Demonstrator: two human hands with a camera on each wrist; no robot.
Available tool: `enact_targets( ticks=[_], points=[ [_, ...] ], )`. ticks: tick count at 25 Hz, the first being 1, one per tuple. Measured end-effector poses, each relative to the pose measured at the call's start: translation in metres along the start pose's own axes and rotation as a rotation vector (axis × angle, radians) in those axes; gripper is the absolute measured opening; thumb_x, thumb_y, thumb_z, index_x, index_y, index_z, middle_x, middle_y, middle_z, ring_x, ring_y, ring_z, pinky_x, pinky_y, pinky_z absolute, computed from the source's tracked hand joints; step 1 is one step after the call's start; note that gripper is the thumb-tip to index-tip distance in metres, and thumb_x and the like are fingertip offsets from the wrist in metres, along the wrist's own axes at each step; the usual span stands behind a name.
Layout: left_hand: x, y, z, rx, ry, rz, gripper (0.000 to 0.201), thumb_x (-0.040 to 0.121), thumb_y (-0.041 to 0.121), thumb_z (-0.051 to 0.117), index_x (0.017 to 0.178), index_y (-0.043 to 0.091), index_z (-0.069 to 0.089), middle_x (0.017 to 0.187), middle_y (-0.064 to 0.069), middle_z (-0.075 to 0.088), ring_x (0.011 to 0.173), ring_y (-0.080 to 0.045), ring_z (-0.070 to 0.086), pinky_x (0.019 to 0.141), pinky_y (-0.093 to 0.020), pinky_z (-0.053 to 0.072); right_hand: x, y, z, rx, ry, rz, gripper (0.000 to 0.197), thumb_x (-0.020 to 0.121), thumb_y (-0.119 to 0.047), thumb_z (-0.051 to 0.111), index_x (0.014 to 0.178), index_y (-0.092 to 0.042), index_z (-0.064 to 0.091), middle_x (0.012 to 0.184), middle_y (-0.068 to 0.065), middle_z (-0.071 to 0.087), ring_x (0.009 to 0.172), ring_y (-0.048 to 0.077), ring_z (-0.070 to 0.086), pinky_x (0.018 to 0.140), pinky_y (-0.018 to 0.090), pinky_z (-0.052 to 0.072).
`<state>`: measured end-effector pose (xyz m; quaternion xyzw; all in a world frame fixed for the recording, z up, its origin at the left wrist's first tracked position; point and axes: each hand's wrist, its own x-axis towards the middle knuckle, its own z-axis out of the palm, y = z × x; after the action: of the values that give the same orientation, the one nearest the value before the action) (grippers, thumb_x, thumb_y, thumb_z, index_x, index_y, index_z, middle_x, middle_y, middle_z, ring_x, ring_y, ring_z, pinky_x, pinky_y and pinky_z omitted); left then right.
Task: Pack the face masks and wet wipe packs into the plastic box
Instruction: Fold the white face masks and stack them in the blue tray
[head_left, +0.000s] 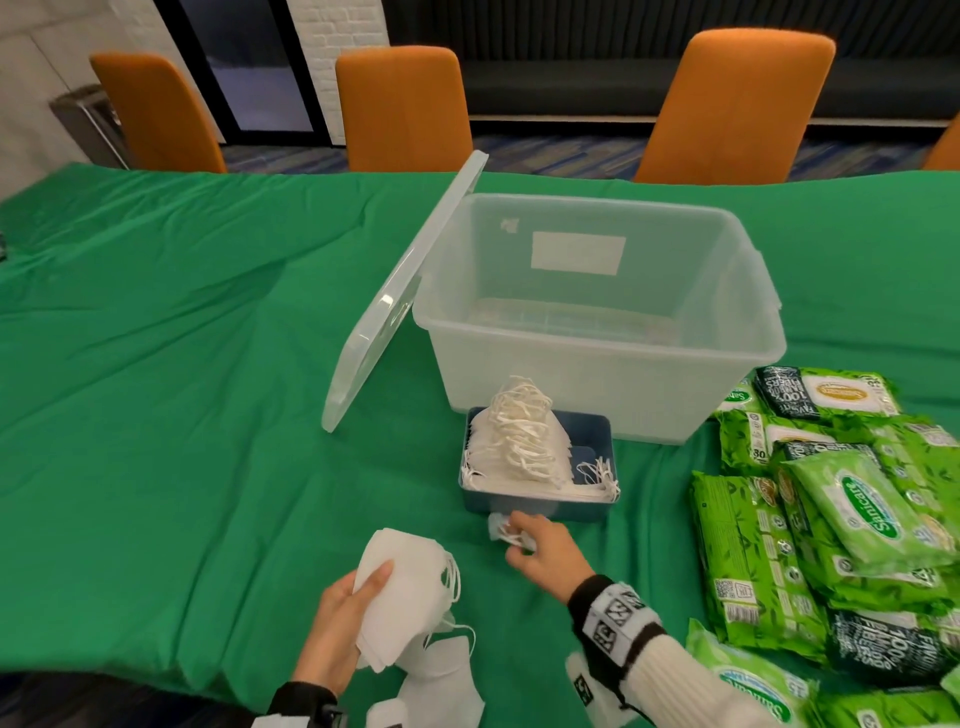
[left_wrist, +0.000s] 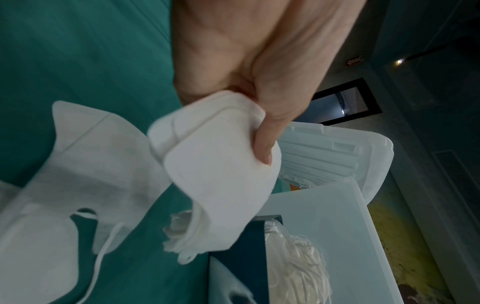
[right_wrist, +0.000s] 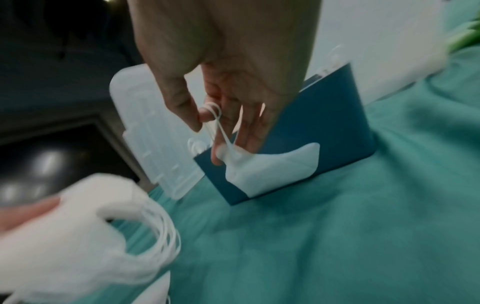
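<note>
face masks (head_left: 410, 587) stack | gripped in left hand (head_left: 332, 623) | right hand (head_left: 540, 545) pinches single mask (right_wrist: 272, 166) by its loop

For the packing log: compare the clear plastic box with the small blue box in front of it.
The clear plastic box is larger and see-through; the small blue box is opaque. The clear plastic box holds no masks or wipes yet; the small blue box is heaped with white face masks. Both are open-topped on the green cloth.

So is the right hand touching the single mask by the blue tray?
Touching. The right wrist view shows the right hand with the mask's ear loop hooked round its fingers.
</note>
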<state>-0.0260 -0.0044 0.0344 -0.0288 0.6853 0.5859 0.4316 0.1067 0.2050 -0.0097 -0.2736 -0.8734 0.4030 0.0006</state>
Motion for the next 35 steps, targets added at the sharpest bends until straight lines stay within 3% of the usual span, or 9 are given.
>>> enact_targets(
  ticks=[4, 7, 10, 14, 18, 21, 24, 30, 35],
  points=[
    [0.005, 0.002, 0.011, -0.005, -0.019, -0.014, 0.014, 0.093, 0.015, 0.055, 0.098, 0.004, 0.062, 0.103, -0.020, 0.066, 0.094, -0.035, 0.060, 0.081, -0.045, 0.050, -0.016, -0.001, -0.035, 0.404, 0.135, 0.131, 0.033, 0.088, -0.016, 0.061, 0.063, -0.020, 0.040, 0.060, -0.008, 0.067, 0.058, 0.000, 0.047, 0.061, 0.017, 0.038],
    [0.007, 0.002, 0.023, 0.000, -0.033, -0.022, 0.012, 0.093, 0.015, 0.055, 0.096, 0.005, 0.061, 0.104, -0.019, 0.065, 0.092, -0.034, 0.059, 0.075, -0.041, 0.052, -0.026, -0.015, -0.046, 0.767, 0.167, 0.170, 0.028, 0.093, -0.010, 0.052, 0.068, -0.012, 0.039, 0.069, 0.013, 0.070, 0.065, 0.016, 0.064, 0.060, 0.026, 0.048],
    [0.006, -0.003, 0.036, -0.043, -0.017, -0.022, 0.012, 0.094, 0.015, 0.055, 0.096, 0.005, 0.061, 0.106, -0.021, 0.064, 0.091, -0.033, 0.060, 0.081, -0.045, 0.052, -0.039, -0.033, -0.060, 1.333, 0.090, 0.209, 0.023, 0.095, -0.014, 0.049, 0.073, -0.011, 0.042, 0.070, 0.014, 0.063, 0.069, 0.029, 0.067, 0.059, 0.033, 0.054],
    [-0.001, -0.004, 0.059, -0.134, -0.114, -0.023, 0.019, 0.096, 0.014, 0.050, 0.109, 0.003, 0.060, 0.104, -0.017, 0.069, 0.095, -0.032, 0.064, 0.084, -0.047, 0.053, -0.045, -0.050, -0.060, 1.982, 0.006, 0.161, 0.031, 0.068, -0.017, 0.081, 0.085, -0.006, 0.058, 0.086, 0.014, 0.063, 0.082, 0.026, 0.065, 0.074, 0.040, 0.058],
    [-0.011, 0.003, 0.085, -0.241, -0.226, 0.068, 0.026, 0.094, 0.011, 0.048, 0.116, 0.006, 0.061, 0.109, -0.014, 0.070, 0.092, -0.023, 0.069, 0.075, -0.035, 0.056, -0.045, -0.059, -0.035, 1.802, 0.131, 0.174, 0.050, 0.049, -0.009, 0.091, 0.080, -0.011, 0.050, 0.090, 0.010, 0.062, 0.082, 0.023, 0.065, 0.072, 0.036, 0.058],
    [-0.016, 0.009, 0.091, -0.340, -0.251, 0.085, 0.034, 0.082, 0.012, 0.061, 0.116, 0.005, 0.062, 0.110, -0.014, 0.070, 0.094, -0.020, 0.069, 0.070, -0.029, 0.057, -0.047, -0.062, -0.017, 1.480, 0.407, 0.264, 0.036, 0.072, 0.018, 0.064, 0.079, -0.010, 0.044, 0.085, 0.007, 0.058, 0.077, 0.021, 0.061, 0.067, 0.031, 0.055],
    [-0.018, 0.007, 0.093, -0.377, -0.199, 0.057, 0.025, 0.093, 0.008, 0.050, 0.114, 0.004, 0.062, 0.107, -0.012, 0.071, 0.088, -0.017, 0.071, 0.066, -0.027, 0.058, -0.046, -0.064, -0.014, 1.288, 0.528, 0.195, 0.040, 0.074, 0.025, 0.056, 0.081, -0.010, 0.040, 0.090, 0.007, 0.055, 0.083, 0.019, 0.060, 0.070, 0.025, 0.053],
    [-0.015, 0.020, 0.095, -0.612, -0.141, -0.106, 0.059, 0.099, 0.052, 0.025, 0.114, 0.006, 0.059, 0.092, -0.014, 0.073, 0.085, -0.024, 0.069, 0.071, -0.039, 0.055, -0.042, -0.060, -0.019, 1.185, 0.551, 0.137, 0.042, 0.073, 0.024, 0.058, 0.083, -0.011, 0.036, 0.098, 0.009, 0.057, 0.091, 0.017, 0.061, 0.079, 0.026, 0.054],
    [-0.015, 0.017, 0.097, -0.512, -0.100, -0.020, 0.042, 0.097, 0.033, 0.045, 0.117, -0.001, 0.058, 0.108, -0.021, 0.069, 0.087, -0.026, 0.071, 0.069, -0.036, 0.058, -0.041, -0.061, -0.009, 1.122, 0.527, 0.115, 0.042, 0.072, 0.023, 0.060, 0.082, -0.011, 0.036, 0.094, 0.008, 0.056, 0.089, 0.017, 0.059, 0.078, 0.025, 0.052]
  ],
)
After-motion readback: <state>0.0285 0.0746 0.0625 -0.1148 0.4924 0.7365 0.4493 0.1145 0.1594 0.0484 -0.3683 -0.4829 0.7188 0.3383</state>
